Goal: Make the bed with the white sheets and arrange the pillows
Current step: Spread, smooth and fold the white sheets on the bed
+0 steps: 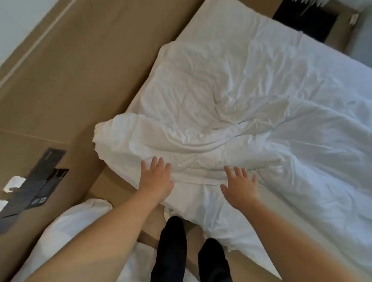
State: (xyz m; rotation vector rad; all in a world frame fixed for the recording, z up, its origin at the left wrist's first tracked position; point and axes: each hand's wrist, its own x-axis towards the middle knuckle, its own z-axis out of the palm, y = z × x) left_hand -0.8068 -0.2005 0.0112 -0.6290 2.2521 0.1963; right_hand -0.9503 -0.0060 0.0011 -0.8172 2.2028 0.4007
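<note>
Your feet (172, 249) in black stand at the near corner of the bed (213, 14). Left hand (156, 181) and right hand (240, 187): fingers straight and spread, palms apparently flat on the crumpled white sheet (243, 105) covering the bed. White bundle (62, 233), possibly a pillow, lies left of the bed.

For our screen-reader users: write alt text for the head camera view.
A person's left hand and right hand, fingers spread, reach onto a rumpled white sheet bunched at the near corner of a bed. Dark-socked feet stand on the brown floor, beside a white bundle of linen.
</note>
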